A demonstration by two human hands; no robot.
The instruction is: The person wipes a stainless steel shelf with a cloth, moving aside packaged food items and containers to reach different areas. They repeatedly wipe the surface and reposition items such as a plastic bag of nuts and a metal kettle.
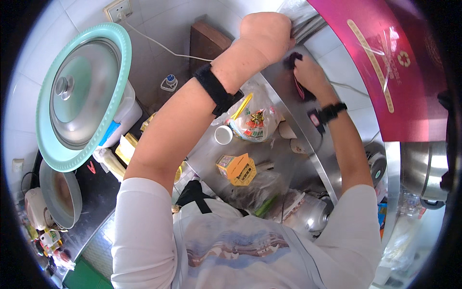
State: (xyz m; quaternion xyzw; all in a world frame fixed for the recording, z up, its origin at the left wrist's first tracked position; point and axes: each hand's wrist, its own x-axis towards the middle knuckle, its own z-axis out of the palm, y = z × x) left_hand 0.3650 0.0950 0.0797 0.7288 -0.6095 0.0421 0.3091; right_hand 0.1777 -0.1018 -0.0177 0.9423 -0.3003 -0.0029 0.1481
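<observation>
My left hand (266, 32) is raised at the top centre, bent at the wrist, beside a clear plastic wrapping (294, 8) and some grey metal bars (310, 28). Its fingers are turned away from view, so what they touch is hidden. To the right and lower, my right hand (312, 76) grips a dark cloth (299, 89) over a stainless steel shelf (288, 77). Part of the cloth bunches out past the fingers. Under my left forearm stands a clear plastic bag (258, 117) with printing and a yellow strip, next to a white round cap (223, 135).
A yellow carton (238, 169) sits on the lower steel surface. At left stands a mint-green basin (42, 119) with a glass lid (85, 94). A magenta box (397, 72) overhangs the right side, above a steel pot (422, 169). A white cord (162, 47) crosses the corner.
</observation>
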